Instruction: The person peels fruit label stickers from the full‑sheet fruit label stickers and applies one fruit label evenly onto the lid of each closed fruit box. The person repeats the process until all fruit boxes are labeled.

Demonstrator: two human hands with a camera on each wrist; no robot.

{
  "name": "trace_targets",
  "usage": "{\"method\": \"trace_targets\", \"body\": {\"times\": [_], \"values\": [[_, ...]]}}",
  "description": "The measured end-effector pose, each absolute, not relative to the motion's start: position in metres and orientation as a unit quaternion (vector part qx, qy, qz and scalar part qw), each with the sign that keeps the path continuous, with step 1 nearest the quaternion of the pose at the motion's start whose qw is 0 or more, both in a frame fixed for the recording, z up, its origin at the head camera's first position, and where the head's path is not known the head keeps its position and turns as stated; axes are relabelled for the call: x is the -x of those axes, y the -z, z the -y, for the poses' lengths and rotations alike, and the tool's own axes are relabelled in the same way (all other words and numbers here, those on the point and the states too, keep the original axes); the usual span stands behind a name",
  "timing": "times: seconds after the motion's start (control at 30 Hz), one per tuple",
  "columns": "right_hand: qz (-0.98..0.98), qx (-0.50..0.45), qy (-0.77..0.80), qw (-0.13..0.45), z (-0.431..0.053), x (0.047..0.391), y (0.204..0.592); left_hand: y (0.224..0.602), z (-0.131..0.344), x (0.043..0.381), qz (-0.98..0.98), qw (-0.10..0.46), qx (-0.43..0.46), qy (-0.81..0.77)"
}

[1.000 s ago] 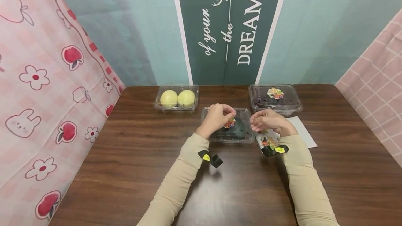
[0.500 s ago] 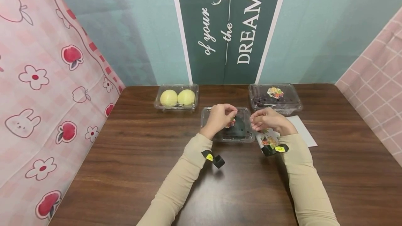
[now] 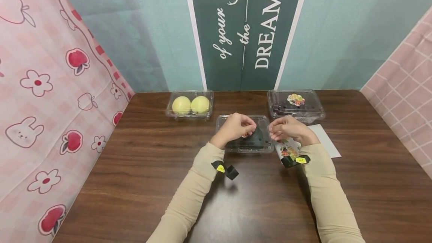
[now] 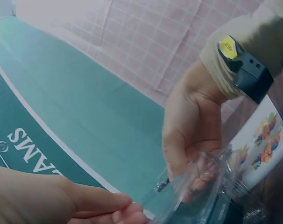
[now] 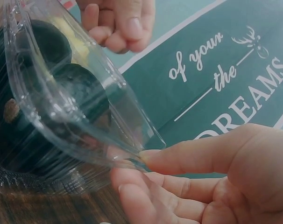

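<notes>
A clear plastic fruit box point(image 3: 251, 148) stands at the middle of the table, its lid down. Dark green round fruits point(image 5: 81, 91) show through its wall in the right wrist view. My left hand point(image 3: 233, 127) is over the lid, fingers bent toward the thumb, right at a colourful fruit sticker point(image 3: 245, 135) that they mostly cover. Nothing shows between those fingers. At the box's right edge, my right hand point(image 3: 288, 128) pinches the lid's corner between thumb and forefinger point(image 5: 183, 158). Under that wrist lies a sheet of fruit stickers point(image 3: 288, 149).
Behind to the left, a clear box point(image 3: 189, 113) holds two pale yellow fruits. Behind to the right stands another clear box point(image 3: 310, 110) with dark contents and a fruit sticker point(image 3: 295, 100) on its lid. White paper point(image 3: 325, 141) lies right of the right hand.
My left hand shifts slightly right, then back left, over the lid, and its fingers now cover more of the sticker. My right hand keeps its place at the box's corner.
</notes>
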State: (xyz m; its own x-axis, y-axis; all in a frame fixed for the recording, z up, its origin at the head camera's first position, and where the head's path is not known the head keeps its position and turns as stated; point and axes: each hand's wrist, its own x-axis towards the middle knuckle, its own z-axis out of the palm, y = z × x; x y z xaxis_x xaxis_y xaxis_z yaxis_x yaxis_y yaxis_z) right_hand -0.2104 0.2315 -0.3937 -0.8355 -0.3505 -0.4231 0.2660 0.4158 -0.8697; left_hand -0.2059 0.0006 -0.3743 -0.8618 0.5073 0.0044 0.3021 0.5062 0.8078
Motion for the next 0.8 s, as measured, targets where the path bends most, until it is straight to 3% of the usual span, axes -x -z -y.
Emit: {"method": "trace_targets", "body": {"times": [0.27,0.6,0.8], "values": [[-0.789,0.023,0.543,0.286,-0.232,0.21,0.393,0.375,0.002,0.207,-0.86,0.069,-0.238,-0.446],[-0.789,0.029,0.543,0.287,-0.232,0.21,0.393,0.368,0.008,0.206,-0.867,0.15,-0.239,-0.411],[-0.79,0.032,0.543,0.283,-0.233,0.21,0.393,0.358,0.019,0.202,-0.899,0.14,-0.252,-0.329]]}}
